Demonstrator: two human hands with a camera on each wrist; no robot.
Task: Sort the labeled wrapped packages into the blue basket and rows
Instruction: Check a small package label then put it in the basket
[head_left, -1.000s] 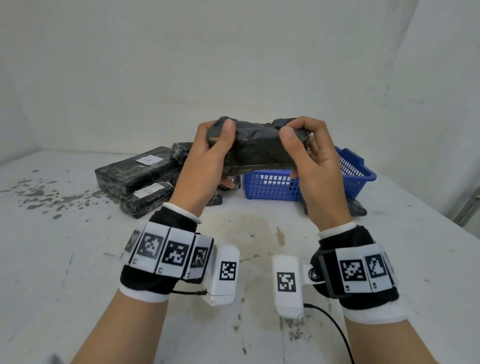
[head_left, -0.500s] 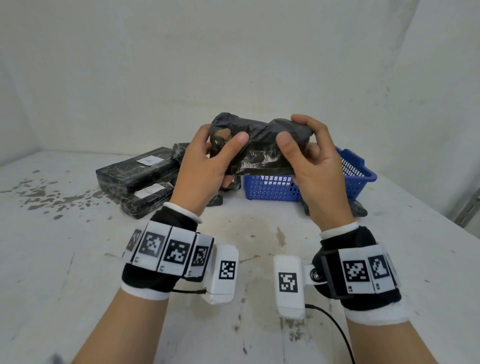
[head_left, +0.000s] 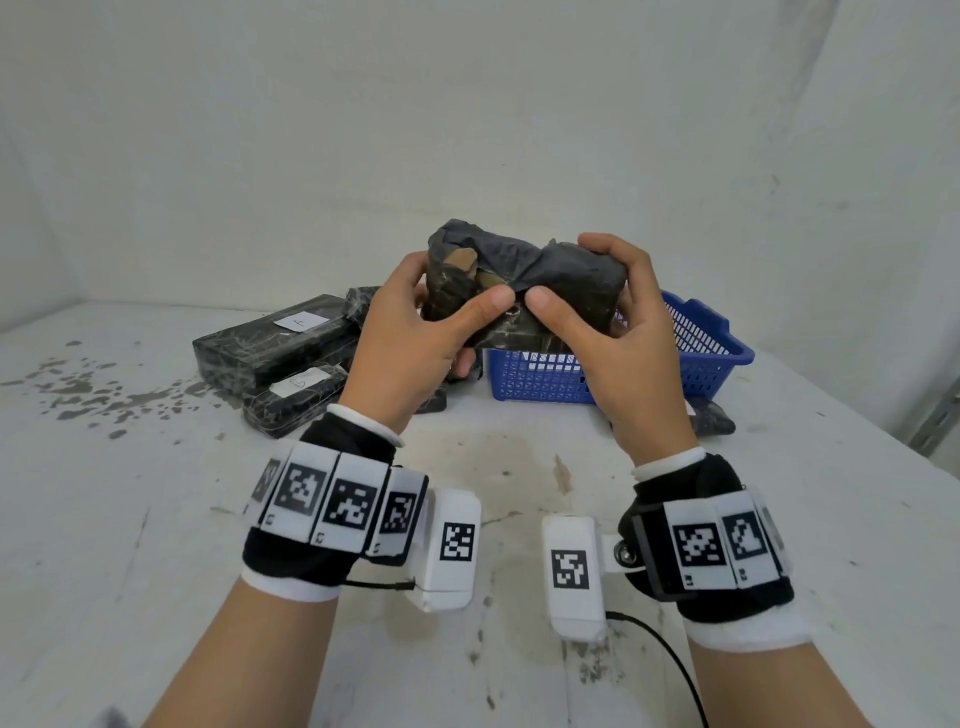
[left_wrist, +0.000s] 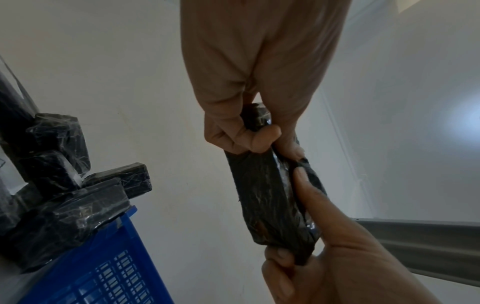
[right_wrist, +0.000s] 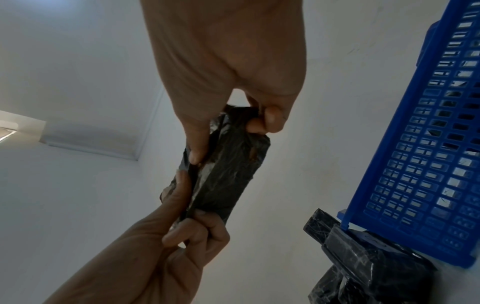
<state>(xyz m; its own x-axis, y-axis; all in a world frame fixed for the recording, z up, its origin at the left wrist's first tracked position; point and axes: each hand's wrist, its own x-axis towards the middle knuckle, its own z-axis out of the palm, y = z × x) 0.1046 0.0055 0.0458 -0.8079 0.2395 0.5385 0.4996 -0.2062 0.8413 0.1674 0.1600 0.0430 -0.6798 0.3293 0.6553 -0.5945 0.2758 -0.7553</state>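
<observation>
Head view: the left hand (head_left: 415, 322) and right hand (head_left: 618, 322) both grip one black package (head_left: 524, 280), raised in front of the blue basket (head_left: 717, 353). Its wrap is torn, so more handling could rip it wider. Two labelled packages (head_left: 280, 343) lie left.
Left wrist: about five packages (left_wrist: 64, 216) crowd the basket, though shadow blurs the count.
Right wrist: one package (right_wrist: 369, 267) sits against the basket

A white table (head_left: 156, 545), stained with grey flecks at the left of the frame and a brownish patch at its centre, meets bare white walls (head_left: 363, 130), and a grey metal rail (head_left: 937, 421) shows at the right edge.
</observation>
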